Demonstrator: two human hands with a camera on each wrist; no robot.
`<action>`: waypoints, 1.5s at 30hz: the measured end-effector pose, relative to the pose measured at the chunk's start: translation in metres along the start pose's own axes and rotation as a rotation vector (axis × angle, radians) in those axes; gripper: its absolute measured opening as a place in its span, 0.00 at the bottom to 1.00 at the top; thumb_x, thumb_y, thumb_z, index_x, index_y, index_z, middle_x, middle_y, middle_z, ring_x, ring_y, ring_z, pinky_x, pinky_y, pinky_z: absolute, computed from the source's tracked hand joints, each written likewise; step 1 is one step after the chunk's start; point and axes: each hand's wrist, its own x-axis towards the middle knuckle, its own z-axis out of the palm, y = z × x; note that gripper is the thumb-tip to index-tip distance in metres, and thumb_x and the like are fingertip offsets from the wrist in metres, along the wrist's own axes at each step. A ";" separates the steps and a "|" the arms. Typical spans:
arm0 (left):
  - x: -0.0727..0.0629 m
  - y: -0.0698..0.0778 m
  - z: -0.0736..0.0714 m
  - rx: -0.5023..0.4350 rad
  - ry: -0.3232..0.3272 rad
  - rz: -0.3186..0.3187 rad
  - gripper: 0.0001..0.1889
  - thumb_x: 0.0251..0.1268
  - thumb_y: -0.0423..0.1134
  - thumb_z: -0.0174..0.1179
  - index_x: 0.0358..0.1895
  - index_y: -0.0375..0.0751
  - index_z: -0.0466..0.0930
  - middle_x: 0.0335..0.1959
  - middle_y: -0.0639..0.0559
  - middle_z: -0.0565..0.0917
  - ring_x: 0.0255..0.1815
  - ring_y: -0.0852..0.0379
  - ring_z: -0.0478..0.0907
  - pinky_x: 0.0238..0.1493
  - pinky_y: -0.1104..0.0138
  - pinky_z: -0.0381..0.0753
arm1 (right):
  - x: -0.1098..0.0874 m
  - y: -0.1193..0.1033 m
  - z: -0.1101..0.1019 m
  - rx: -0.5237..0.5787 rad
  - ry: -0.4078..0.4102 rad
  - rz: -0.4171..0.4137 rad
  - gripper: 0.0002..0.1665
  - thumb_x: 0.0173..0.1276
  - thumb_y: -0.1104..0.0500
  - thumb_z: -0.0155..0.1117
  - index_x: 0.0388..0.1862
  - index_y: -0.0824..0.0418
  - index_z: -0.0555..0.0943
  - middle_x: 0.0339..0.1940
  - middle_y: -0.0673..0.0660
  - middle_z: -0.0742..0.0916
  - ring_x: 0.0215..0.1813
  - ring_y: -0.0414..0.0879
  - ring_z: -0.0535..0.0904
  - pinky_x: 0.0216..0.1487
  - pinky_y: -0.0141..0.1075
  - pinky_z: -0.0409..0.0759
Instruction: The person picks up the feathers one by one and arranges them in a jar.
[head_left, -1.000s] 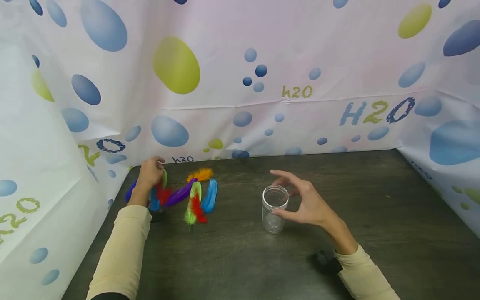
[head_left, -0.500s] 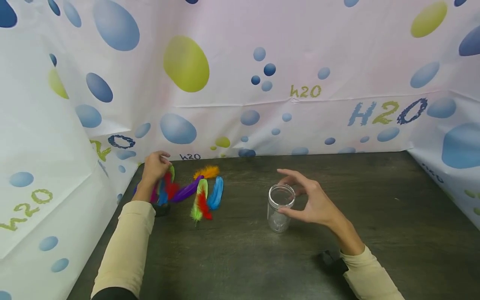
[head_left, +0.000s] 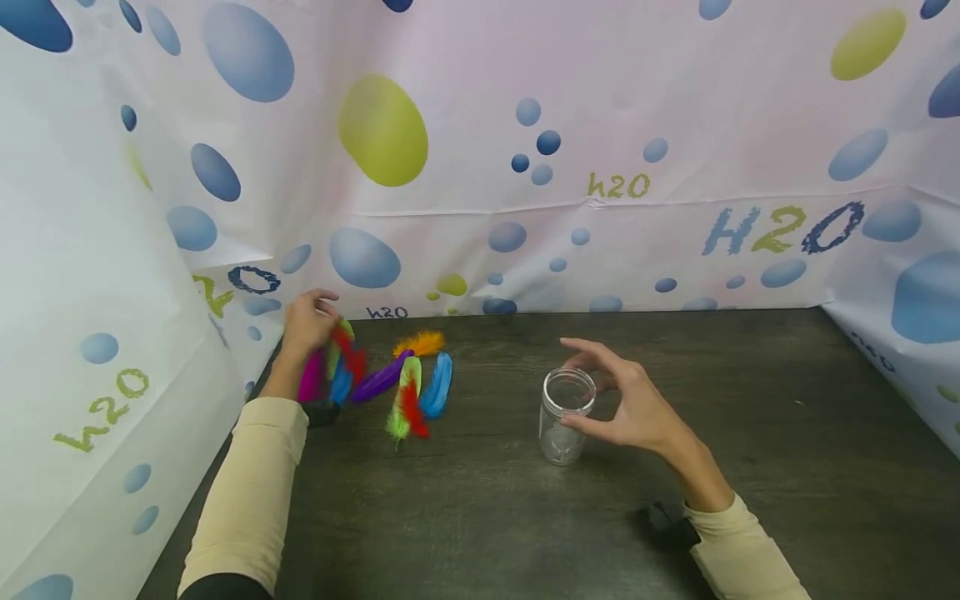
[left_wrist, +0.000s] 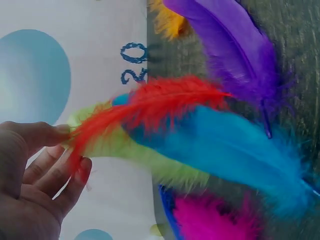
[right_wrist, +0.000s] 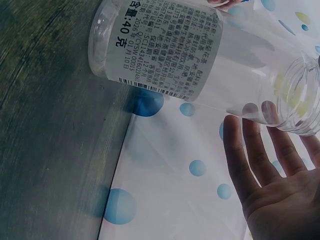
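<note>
In the head view my left hand [head_left: 309, 321] is at the back left of the table, above a cluster of feathers. Its thumb and fingers pinch the tip of a red feather [left_wrist: 160, 97], which overlaps a pale green feather [left_wrist: 175, 167] and a blue feather [left_wrist: 215, 145] in the left wrist view. A magenta feather [left_wrist: 215, 220] lies close below. My right hand [head_left: 633, 408] has its thumb and fingers round the neck of a clear, lidless jar [head_left: 561, 437] standing upright. The jar carries a printed white label [right_wrist: 162, 47], seen in the right wrist view.
Between the hands lie a purple feather [head_left: 381, 379], an orange feather [head_left: 420, 342], a green feather [head_left: 402, 408], a second red feather [head_left: 412, 412] and another blue feather [head_left: 437, 385]. Patterned white sheeting [head_left: 465, 192] walls the dark table [head_left: 480, 517] at the back and sides.
My left hand has risen slightly with the red feather, uncovering more of the magenta one. The right hand stays at the jar; the whole scene shifts a little rightward in the head view.
</note>
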 end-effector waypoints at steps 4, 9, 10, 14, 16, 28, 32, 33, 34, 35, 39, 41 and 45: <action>0.001 0.005 -0.003 -0.051 0.031 0.017 0.18 0.63 0.23 0.62 0.57 0.22 0.80 0.39 0.29 0.86 0.31 0.53 0.82 0.31 0.77 0.75 | 0.000 0.001 0.000 -0.002 -0.001 -0.001 0.55 0.48 0.66 0.84 0.76 0.65 0.69 0.53 0.58 0.87 0.54 0.47 0.83 0.38 0.42 0.89; 0.000 0.012 -0.005 -0.070 0.045 0.006 0.20 0.60 0.21 0.62 0.57 0.22 0.80 0.41 0.29 0.85 0.34 0.49 0.83 0.31 0.79 0.74 | -0.001 0.002 0.000 -0.011 0.004 -0.009 0.55 0.48 0.67 0.84 0.76 0.65 0.69 0.53 0.58 0.87 0.54 0.47 0.84 0.38 0.40 0.88; -0.001 0.013 -0.006 -0.071 0.044 0.004 0.20 0.60 0.21 0.62 0.57 0.22 0.80 0.42 0.29 0.85 0.36 0.46 0.83 0.32 0.79 0.74 | -0.001 0.003 0.000 -0.013 0.007 -0.011 0.55 0.48 0.67 0.84 0.75 0.65 0.69 0.53 0.58 0.87 0.53 0.48 0.84 0.38 0.40 0.88; -0.003 0.018 -0.008 -0.093 0.044 0.006 0.20 0.60 0.19 0.63 0.57 0.22 0.80 0.43 0.28 0.85 0.37 0.47 0.84 0.33 0.80 0.74 | -0.001 0.003 0.001 -0.016 0.008 -0.014 0.54 0.48 0.67 0.84 0.75 0.65 0.69 0.53 0.58 0.87 0.53 0.49 0.85 0.38 0.40 0.88; -0.003 0.020 -0.009 -0.124 0.042 0.021 0.20 0.59 0.19 0.65 0.57 0.21 0.80 0.42 0.28 0.85 0.33 0.55 0.84 0.33 0.82 0.76 | -0.002 0.003 0.001 -0.019 0.008 -0.012 0.54 0.49 0.66 0.84 0.75 0.66 0.69 0.52 0.58 0.87 0.53 0.50 0.85 0.38 0.40 0.88; -0.008 0.027 -0.017 -0.221 -0.013 0.029 0.20 0.64 0.23 0.69 0.58 0.20 0.79 0.37 0.32 0.89 0.25 0.73 0.81 0.32 0.77 0.83 | -0.002 0.001 0.002 -0.017 0.014 -0.010 0.54 0.49 0.66 0.83 0.76 0.62 0.69 0.52 0.58 0.87 0.51 0.51 0.86 0.38 0.42 0.88; -0.009 0.029 -0.020 -0.293 -0.026 0.045 0.20 0.65 0.23 0.68 0.58 0.18 0.78 0.36 0.32 0.89 0.24 0.74 0.82 0.33 0.75 0.85 | -0.002 0.000 0.002 -0.021 0.016 -0.005 0.54 0.49 0.66 0.83 0.76 0.61 0.69 0.52 0.58 0.87 0.51 0.52 0.86 0.38 0.44 0.89; -0.009 0.029 -0.021 -0.310 -0.031 0.041 0.20 0.65 0.23 0.68 0.58 0.18 0.78 0.34 0.35 0.90 0.25 0.73 0.82 0.33 0.75 0.85 | -0.002 0.000 0.002 -0.022 0.016 -0.001 0.54 0.49 0.67 0.83 0.76 0.61 0.69 0.52 0.58 0.87 0.52 0.52 0.86 0.38 0.44 0.89; -0.009 0.029 -0.021 -0.325 -0.033 0.038 0.20 0.66 0.23 0.67 0.58 0.18 0.78 0.33 0.38 0.90 0.25 0.73 0.83 0.33 0.75 0.85 | -0.002 0.000 0.002 -0.022 0.016 -0.002 0.54 0.49 0.67 0.83 0.76 0.61 0.69 0.52 0.58 0.87 0.51 0.52 0.86 0.37 0.44 0.89; -0.008 0.029 -0.021 -0.342 -0.037 0.032 0.19 0.66 0.23 0.67 0.58 0.17 0.77 0.31 0.42 0.90 0.25 0.72 0.83 0.33 0.74 0.86 | -0.002 0.001 0.002 -0.020 0.016 -0.004 0.54 0.49 0.67 0.83 0.76 0.61 0.70 0.52 0.58 0.87 0.51 0.52 0.86 0.37 0.44 0.89; -0.008 0.030 -0.022 -0.380 -0.048 -0.008 0.20 0.68 0.24 0.65 0.59 0.17 0.76 0.26 0.58 0.85 0.25 0.71 0.83 0.35 0.72 0.87 | -0.003 0.002 0.003 -0.014 0.019 -0.018 0.53 0.49 0.66 0.83 0.76 0.62 0.70 0.51 0.59 0.87 0.50 0.53 0.86 0.37 0.44 0.89; -0.008 0.031 -0.022 -0.384 -0.046 -0.018 0.19 0.69 0.24 0.65 0.59 0.17 0.75 0.25 0.60 0.83 0.25 0.71 0.82 0.35 0.71 0.88 | -0.002 0.002 0.002 -0.010 0.020 -0.026 0.53 0.49 0.65 0.84 0.75 0.62 0.70 0.51 0.60 0.87 0.49 0.53 0.86 0.37 0.43 0.89; -0.008 0.030 -0.021 -0.378 -0.036 -0.020 0.18 0.68 0.23 0.63 0.58 0.17 0.76 0.26 0.57 0.84 0.25 0.70 0.82 0.34 0.71 0.87 | -0.002 0.001 0.003 -0.005 0.019 -0.032 0.54 0.49 0.65 0.84 0.76 0.62 0.69 0.51 0.60 0.87 0.49 0.54 0.86 0.37 0.43 0.88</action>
